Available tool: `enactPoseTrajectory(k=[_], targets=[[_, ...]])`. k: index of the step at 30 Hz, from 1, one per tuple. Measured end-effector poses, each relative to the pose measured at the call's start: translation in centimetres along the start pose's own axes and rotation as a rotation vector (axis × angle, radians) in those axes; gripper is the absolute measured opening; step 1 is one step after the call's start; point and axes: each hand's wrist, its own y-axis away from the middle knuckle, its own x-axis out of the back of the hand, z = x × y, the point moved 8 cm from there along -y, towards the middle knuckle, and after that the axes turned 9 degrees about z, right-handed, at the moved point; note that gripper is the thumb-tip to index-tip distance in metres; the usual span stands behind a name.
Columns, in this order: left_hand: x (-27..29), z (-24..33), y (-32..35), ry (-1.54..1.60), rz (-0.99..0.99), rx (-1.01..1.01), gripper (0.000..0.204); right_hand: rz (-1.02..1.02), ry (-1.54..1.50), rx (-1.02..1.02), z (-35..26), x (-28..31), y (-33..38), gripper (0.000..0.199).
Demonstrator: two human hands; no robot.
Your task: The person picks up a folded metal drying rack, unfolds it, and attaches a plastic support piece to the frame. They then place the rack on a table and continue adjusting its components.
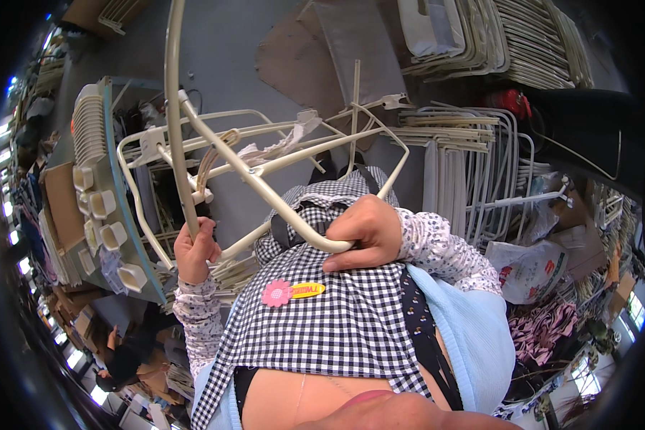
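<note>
I hold a cream tubular metal frame (pixel 258 183) in front of my checked apron (pixel 337 315). My left hand (pixel 196 251) is closed round the frame's long curved tube, which rises to the top of the picture. My right hand (pixel 365 231) grips the bent lower corner of the frame against my chest. A thinner white wire frame (pixel 380 122) with a strip of rag knotted to it hangs behind the tube.
Stacks of similar cream frames (pixel 480 43) fill the top right, and more stand upright (pixel 473 179) at the right. A blue-edged rack with white plastic cups (pixel 104 208) is at the left. A white plastic bag (pixel 527 269) lies right. Another person (pixel 125 358) sits at the lower left.
</note>
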Motion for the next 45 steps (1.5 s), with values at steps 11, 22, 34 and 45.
enactPoseTrajectory(k=[11,22,34,45], targets=[[0.1,-0.4,0.0,-0.006,0.023,0.002,0.022,0.003,0.086,0.022,0.2,0.1,-0.5,0.035],[0.2,-0.8,-0.2,-0.031,0.033,0.012,0.022,0.019,0.059,0.008,0.7,0.0,-0.5,0.035],[0.1,-0.9,-0.2,-0.036,0.032,0.021,0.022,0.033,0.009,-0.007,0.6,-0.1,-0.5,0.032],[0.0,-0.8,-0.5,-0.054,0.012,0.034,0.017,0.037,0.046,-0.024,1.1,-0.5,-0.2,0.031]])
